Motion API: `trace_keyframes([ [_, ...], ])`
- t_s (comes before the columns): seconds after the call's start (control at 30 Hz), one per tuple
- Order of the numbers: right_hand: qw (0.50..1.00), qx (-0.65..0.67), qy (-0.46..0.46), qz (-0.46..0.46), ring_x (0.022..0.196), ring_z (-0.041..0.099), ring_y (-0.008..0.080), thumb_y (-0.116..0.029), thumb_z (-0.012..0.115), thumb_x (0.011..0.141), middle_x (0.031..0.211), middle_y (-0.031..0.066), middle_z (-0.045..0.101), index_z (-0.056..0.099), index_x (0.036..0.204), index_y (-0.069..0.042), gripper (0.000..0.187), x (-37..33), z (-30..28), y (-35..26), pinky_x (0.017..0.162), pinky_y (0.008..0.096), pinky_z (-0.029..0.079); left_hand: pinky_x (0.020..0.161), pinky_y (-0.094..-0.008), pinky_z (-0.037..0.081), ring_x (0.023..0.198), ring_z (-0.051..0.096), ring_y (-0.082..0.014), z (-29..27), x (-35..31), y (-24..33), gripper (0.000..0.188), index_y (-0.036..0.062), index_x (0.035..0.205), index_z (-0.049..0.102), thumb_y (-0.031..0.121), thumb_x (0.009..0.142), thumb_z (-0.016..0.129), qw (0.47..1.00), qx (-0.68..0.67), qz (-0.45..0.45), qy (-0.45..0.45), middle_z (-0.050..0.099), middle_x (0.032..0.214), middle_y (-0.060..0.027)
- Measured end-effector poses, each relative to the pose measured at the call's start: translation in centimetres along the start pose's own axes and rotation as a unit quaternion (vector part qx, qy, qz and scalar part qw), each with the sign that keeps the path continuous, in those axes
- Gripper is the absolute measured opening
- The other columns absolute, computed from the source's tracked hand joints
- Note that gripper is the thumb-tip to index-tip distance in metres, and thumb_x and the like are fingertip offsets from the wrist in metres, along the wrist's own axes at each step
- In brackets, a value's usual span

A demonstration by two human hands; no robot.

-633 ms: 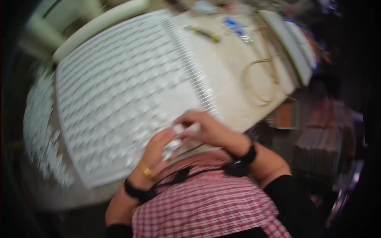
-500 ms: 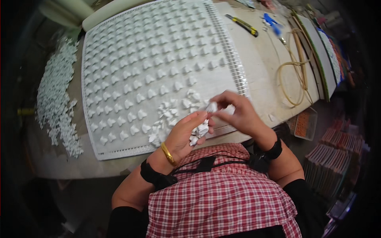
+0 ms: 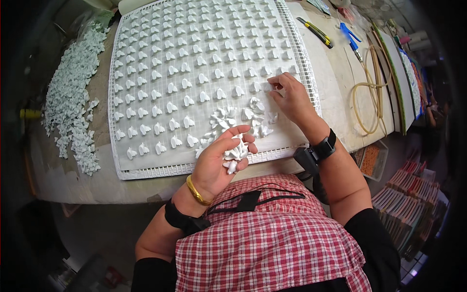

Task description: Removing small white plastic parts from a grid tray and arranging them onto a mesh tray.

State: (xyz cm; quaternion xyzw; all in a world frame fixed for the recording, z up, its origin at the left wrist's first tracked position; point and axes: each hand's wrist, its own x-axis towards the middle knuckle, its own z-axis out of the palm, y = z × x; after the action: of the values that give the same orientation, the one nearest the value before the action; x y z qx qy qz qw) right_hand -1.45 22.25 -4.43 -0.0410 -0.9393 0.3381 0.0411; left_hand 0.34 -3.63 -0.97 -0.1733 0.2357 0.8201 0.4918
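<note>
Left hand (image 3: 211,168) cups lobed white pieces (image 3: 237,152) | right hand (image 3: 293,97) over grid-rimmed tray (image 3: 155,172), grip unclear | upper rows (image 3: 203,78) laid, loose cluster (image 3: 222,119) unarranged

Smooth white pieces (image 3: 236,152), glossy metal bangle (image 3: 195,191)

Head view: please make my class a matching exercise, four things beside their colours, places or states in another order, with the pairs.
Things
1. Left hand
2. Right hand
3. Utility knife
4. Hose

Descriptions
A. Tan and looped
B. At the right end of a row on the white tray
C. Cupping loose white pieces
D. Black and yellow

Pairs: 1-C, 2-B, 3-D, 4-A
</note>
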Motion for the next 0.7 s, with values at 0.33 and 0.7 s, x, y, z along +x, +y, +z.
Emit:
trace_keyframes([
  [0.33, 0.989, 0.133, -0.066, 0.007, 0.093, 0.062, 0.0227, -0.007, 0.075, 0.080, 0.100, 0.0095, 0.064, 0.066, 0.112, -0.005, 0.033, -0.6, -2.7, -3.9, 0.083, 0.0326, 0.050, 0.055, -0.0242, 0.046, 0.098, 0.062, -0.0221, 0.8, 0.4, -0.2, 0.041, -0.0037, 0.136, 0.044, 0.018, 0.101, 0.043, 0.999, -0.023, -0.006, -0.035, 0.059, 0.120, -0.0170],
  [0.7, 0.941, 0.219, -0.241, -0.093, 0.096, 0.059, 0.0277, -0.001, 0.072, 0.078, 0.093, 0.0072, 0.067, 0.068, 0.102, -0.006, 0.024, -3.2, -2.9, -8.0, 0.087, 0.0384, 0.048, 0.051, -0.0269, 0.048, 0.095, 0.065, -0.0278, 0.7, 0.8, 0.3, 0.049, -0.0007, 0.143, 0.037, 0.016, 0.098, 0.042, 0.993, -0.029, -0.044, -0.108, 0.061, 0.110, -0.0156],
])
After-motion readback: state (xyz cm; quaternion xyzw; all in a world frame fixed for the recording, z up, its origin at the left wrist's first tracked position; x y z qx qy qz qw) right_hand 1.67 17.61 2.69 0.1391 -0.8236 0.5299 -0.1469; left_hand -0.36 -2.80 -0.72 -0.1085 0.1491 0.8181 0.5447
